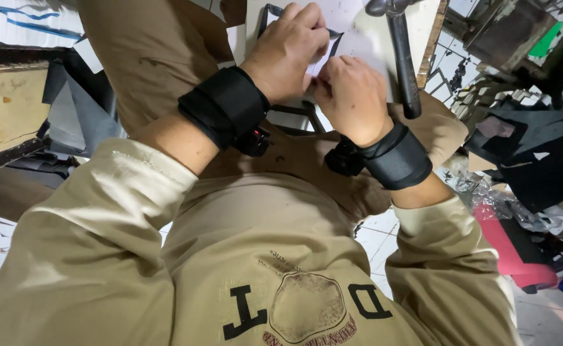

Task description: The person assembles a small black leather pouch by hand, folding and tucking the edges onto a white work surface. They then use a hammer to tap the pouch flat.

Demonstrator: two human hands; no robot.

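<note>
Both hands are pinching a small white piece against a black strip: left hand (288, 48) pressing down, right hand (352, 96) should be keeping the white piece (323, 64) and black strip (336, 40) flat and aligned on the white surface (358, 32).

Black wristbands (225, 106), seemingly white card (358, 32).

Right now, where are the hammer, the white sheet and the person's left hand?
hammer (404, 64): head view, on its dark handle.
white sheet (358, 32): head view, on its bare part right of the hands.
left hand (289, 51): head view, on the back of the hand.
</note>
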